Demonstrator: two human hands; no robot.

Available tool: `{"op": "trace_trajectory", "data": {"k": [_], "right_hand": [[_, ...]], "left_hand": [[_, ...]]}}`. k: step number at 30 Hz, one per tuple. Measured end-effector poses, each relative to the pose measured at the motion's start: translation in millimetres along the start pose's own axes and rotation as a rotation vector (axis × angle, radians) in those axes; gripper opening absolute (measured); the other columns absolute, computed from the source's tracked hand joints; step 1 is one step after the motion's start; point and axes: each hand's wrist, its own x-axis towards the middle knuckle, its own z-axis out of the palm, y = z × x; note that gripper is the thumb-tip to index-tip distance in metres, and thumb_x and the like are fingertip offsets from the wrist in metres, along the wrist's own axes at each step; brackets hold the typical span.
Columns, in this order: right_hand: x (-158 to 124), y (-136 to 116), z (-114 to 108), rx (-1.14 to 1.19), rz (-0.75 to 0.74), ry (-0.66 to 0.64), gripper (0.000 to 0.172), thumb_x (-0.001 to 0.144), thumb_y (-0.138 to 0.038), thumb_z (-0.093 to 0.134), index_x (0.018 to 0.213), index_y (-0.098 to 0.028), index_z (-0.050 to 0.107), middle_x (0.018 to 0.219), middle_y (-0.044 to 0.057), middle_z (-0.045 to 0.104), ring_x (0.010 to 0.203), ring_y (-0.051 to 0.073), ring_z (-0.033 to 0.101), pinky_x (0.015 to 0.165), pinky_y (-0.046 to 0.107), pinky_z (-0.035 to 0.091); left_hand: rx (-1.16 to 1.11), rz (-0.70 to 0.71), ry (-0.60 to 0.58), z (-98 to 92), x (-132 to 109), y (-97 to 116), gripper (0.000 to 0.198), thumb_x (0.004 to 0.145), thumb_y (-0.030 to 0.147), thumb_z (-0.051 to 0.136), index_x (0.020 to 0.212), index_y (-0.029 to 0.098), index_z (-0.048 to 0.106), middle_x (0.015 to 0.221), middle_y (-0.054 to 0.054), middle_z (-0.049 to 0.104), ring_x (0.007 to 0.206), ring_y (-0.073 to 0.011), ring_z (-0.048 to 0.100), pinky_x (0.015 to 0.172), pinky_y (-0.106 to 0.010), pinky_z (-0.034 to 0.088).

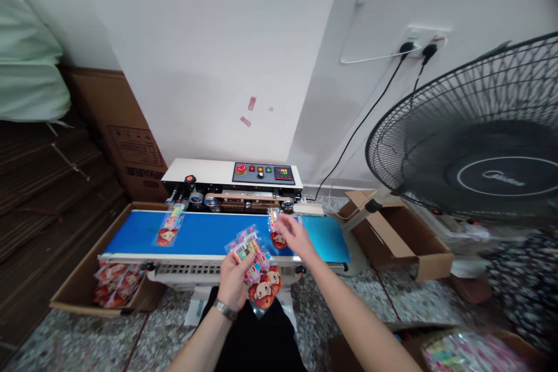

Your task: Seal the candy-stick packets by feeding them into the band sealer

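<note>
My left hand (234,279) is closed on several clear plastic packets (260,279) printed with a red-haired cartoon face, fanned in front of the belt. My right hand (295,236) pinches the edge of a single packet (279,239) of the same kind, whose top reaches the sealer's entry on the right. The band sealing machine (231,177) has a white top, a control panel (264,173) with lit digits, and a blue conveyor belt (209,229). Farther left, another packet (171,226) lies on the belt with its top at the machine's edge.
A cardboard box (72,296) holding sealed-looking packets stands below the belt's left end. At right are a large fan (475,145) and an open carton (392,238). Another box (475,351) of packets sits at bottom right. Stacked cardboard (43,203) fills the left side.
</note>
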Motion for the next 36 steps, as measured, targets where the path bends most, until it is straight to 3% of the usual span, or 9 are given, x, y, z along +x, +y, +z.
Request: {"op": "trace_trajectory", "data": {"k": [3, 7, 12, 16, 19, 22, 30, 34, 36], "right_hand": [[-33.5, -21.2, 9.5, 0.23, -0.061, -0.238, 0.029, 0.081, -0.039, 0.049, 0.101, -0.019, 0.057, 0.089, 0.003, 0.064, 0.079, 0.015, 0.059, 0.068, 0.025, 0.046], [-56.4, -32.0, 13.0, 0.228, 0.003, -0.193, 0.022, 0.081, -0.039, 0.049, 0.081, -0.018, 0.056, 0.069, -0.001, 0.059, 0.062, 0.012, 0.055, 0.058, 0.022, 0.044], [-57.8, -21.3, 7.1, 0.19, -0.019, -0.178, 0.021, 0.081, -0.039, 0.047, 0.08, -0.019, 0.053, 0.067, -0.002, 0.056, 0.061, 0.012, 0.053, 0.057, 0.022, 0.042], [-42.5, 11.5, -8.0, 0.202, 0.081, 0.044, 0.026, 0.078, -0.044, 0.049, 0.084, -0.019, 0.052, 0.069, 0.0, 0.061, 0.062, 0.015, 0.057, 0.056, 0.024, 0.043], [-21.1, 43.0, -21.0, 0.224, 0.23, 0.296, 0.035, 0.072, -0.051, 0.051, 0.082, -0.018, 0.052, 0.059, 0.0, 0.059, 0.053, 0.016, 0.056, 0.049, 0.024, 0.041], [0.0, 64.8, -26.2, 0.174, 0.313, 0.413, 0.038, 0.07, -0.053, 0.05, 0.08, -0.017, 0.055, 0.054, 0.0, 0.058, 0.049, 0.016, 0.055, 0.046, 0.024, 0.04], [25.8, 55.4, -17.4, -0.097, 0.319, 0.311, 0.021, 0.068, -0.031, 0.054, 0.083, -0.018, 0.061, 0.063, 0.001, 0.062, 0.063, 0.018, 0.059, 0.061, 0.028, 0.043], [9.7, 22.8, -13.0, -0.097, 0.121, 0.256, 0.034, 0.072, -0.028, 0.053, 0.104, -0.019, 0.056, 0.098, 0.008, 0.062, 0.087, 0.019, 0.058, 0.077, 0.032, 0.045], [-10.0, 2.5, -6.4, 0.081, 0.074, 0.083, 0.037, 0.077, -0.032, 0.05, 0.111, -0.019, 0.051, 0.098, 0.007, 0.061, 0.086, 0.018, 0.059, 0.076, 0.031, 0.046]], "left_hand": [[-0.025, 0.044, -0.042, 4.6, -1.1, -1.2, 0.039, 0.057, 0.02, 0.075, 0.092, 0.016, 0.059, 0.086, -0.006, 0.069, 0.077, -0.019, 0.064, 0.073, -0.031, 0.05], [-0.047, 0.042, -0.064, 10.0, -2.1, -7.4, 0.038, 0.059, 0.023, 0.074, 0.093, 0.017, 0.059, 0.086, -0.006, 0.068, 0.078, -0.0191, 0.064, 0.075, -0.033, 0.048], [0.005, 0.086, -0.017, 7.0, 3.0, -11.4, 0.034, 0.063, 0.028, 0.07, 0.093, 0.016, 0.059, 0.084, -0.006, 0.068, 0.077, -0.0176, 0.063, 0.075, -0.032, 0.048], [0.064, 0.047, 0.085, -0.4, 5.7, -9.7, 0.038, 0.06, 0.028, 0.073, 0.094, 0.016, 0.058, 0.08, -0.005, 0.067, 0.073, -0.0154, 0.063, 0.066, -0.026, 0.049], [0.045, -0.02, 0.085, -3.8, 3.9, -9.5, 0.041, 0.059, 0.03, 0.073, 0.095, 0.018, 0.057, 0.078, -0.003, 0.067, 0.07, -0.0161, 0.063, 0.06, -0.027, 0.05], [0.026, -0.048, 0.074, -5.7, 1.6, -11.0, 0.042, 0.058, 0.029, 0.075, 0.094, 0.016, 0.058, 0.072, -0.003, 0.066, 0.068, -0.0165, 0.064, 0.059, -0.026, 0.05], [-0.035, -0.094, 0.06, -3.3, 0.8, -9.5, 0.033, 0.057, 0.026, 0.075, 0.082, 0.016, 0.058, 0.074, -0.004, 0.067, 0.069, -0.0177, 0.064, 0.06, -0.027, 0.05], [-0.099, -0.125, 0.069, 8.2, 0.5, -1.8, 0.027, 0.063, 0.029, 0.07, 0.084, 0.017, 0.059, 0.077, -0.006, 0.067, 0.077, -0.0212, 0.064, 0.067, -0.033, 0.05], [-0.115, -0.094, 0.027, 13.6, 2.5, -1.0, 0.025, 0.064, 0.029, 0.069, 0.084, 0.016, 0.061, 0.082, -0.008, 0.067, 0.081, -0.0207, 0.063, 0.075, -0.033, 0.049]]}}
